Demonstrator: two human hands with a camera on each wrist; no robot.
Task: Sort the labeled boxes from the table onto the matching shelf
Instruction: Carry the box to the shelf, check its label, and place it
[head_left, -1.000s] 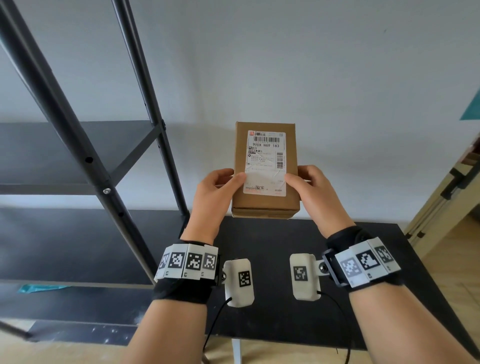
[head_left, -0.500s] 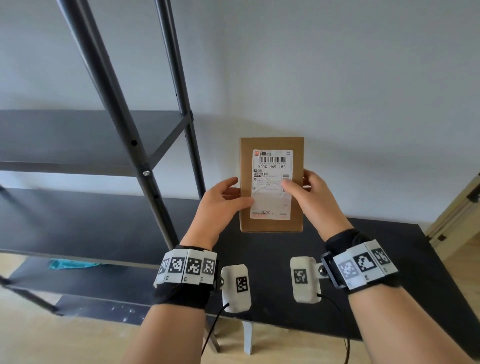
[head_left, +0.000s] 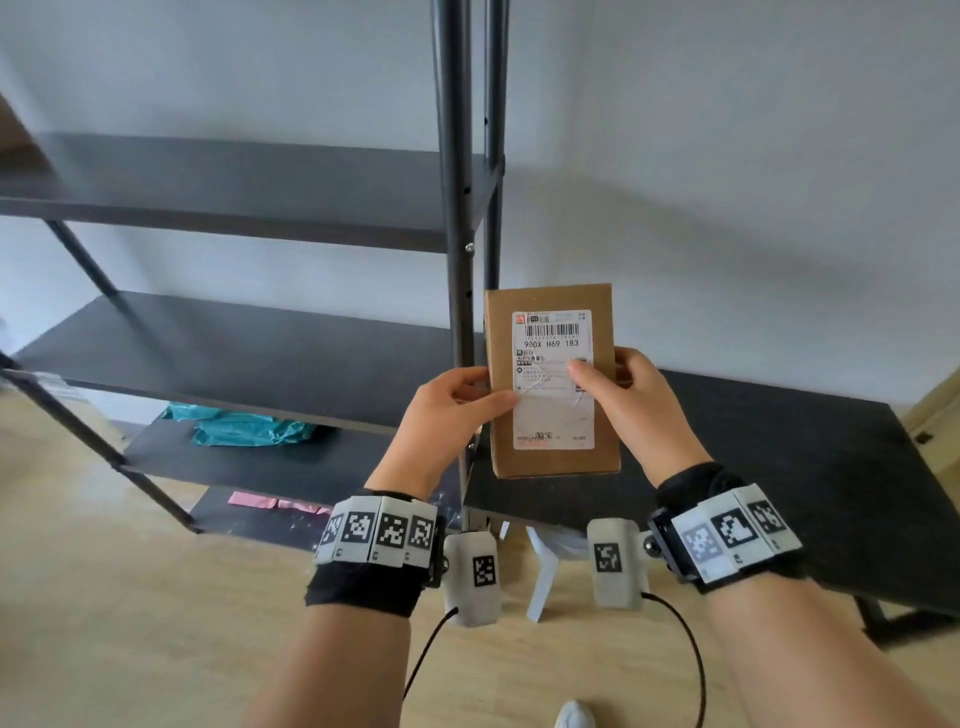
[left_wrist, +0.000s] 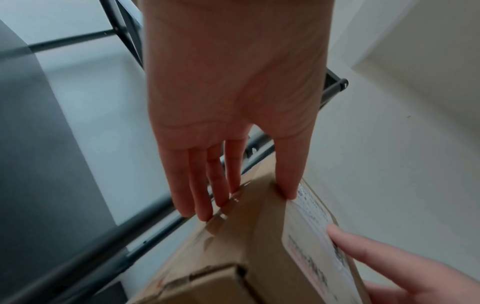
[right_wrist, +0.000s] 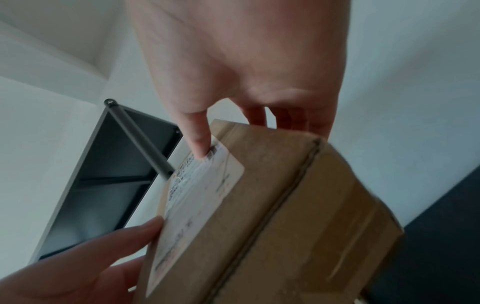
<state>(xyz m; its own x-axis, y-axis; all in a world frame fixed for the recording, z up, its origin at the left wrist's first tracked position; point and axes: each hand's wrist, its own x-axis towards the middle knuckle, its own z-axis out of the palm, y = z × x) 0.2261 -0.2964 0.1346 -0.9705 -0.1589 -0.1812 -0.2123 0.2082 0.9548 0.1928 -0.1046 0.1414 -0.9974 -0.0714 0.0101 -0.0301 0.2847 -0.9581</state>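
Swung left since a second ago, your view now takes in more of the black metal shelf unit (head_left: 234, 192), and the cardboard box (head_left: 553, 457) sits lower in frame. You hold it upright in the air, over the black table's (head_left: 779, 457) left edge, beside a shelf post. Your left hand (head_left: 441, 415) clamps its left side, thumb on the shipping label (head_left: 553, 410); your right hand (head_left: 631, 400) grips the right side, thumb also on it. Teal bags (head_left: 244, 428) lie on a lower shelf.
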